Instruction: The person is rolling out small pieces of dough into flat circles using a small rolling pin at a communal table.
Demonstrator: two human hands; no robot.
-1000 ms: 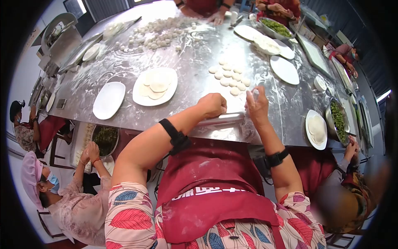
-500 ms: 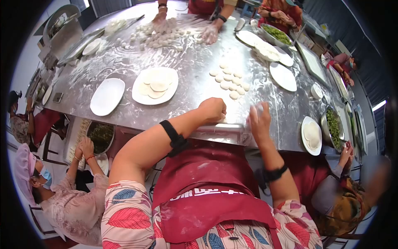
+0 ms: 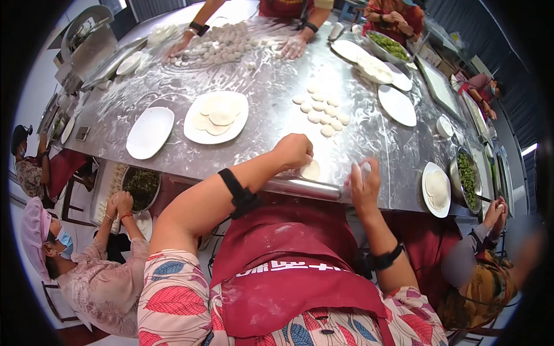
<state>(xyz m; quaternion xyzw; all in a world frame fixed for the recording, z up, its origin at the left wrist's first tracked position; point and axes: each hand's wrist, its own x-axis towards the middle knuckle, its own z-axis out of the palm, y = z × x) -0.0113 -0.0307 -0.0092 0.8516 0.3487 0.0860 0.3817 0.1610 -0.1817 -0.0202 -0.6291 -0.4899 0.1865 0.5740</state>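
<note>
My left hand point(image 3: 293, 151) is closed, with its fingertips at the upper left edge of a small round dough disc point(image 3: 310, 170) near the table's front edge. To the right, my right hand point(image 3: 365, 185) has its fingers raised and partly spread, slightly blurred, close to the end of a shiny metal bar point(image 3: 303, 188) along the front edge. Whether it touches the bar is unclear. Beyond my hands lie several small dough pieces point(image 3: 318, 106). Up and left of my left hand, a white plate point(image 3: 195, 134) holds flat dough rounds point(image 3: 221, 113).
An empty white plate point(image 3: 150, 132) stands at left. At right are a plate with dough rounds point(image 3: 437, 190) and a bowl of green filling point(image 3: 466, 177). A co-worker's hands point(image 3: 293, 46) are among floured dough pieces point(image 3: 222, 43) across the steel table point(image 3: 254, 81). Others sit on both sides.
The dough disc now shows beside my left hand, which has risen slightly. My right hand has moved slightly down. The co-worker's hand across the table has moved outward to the left.
</note>
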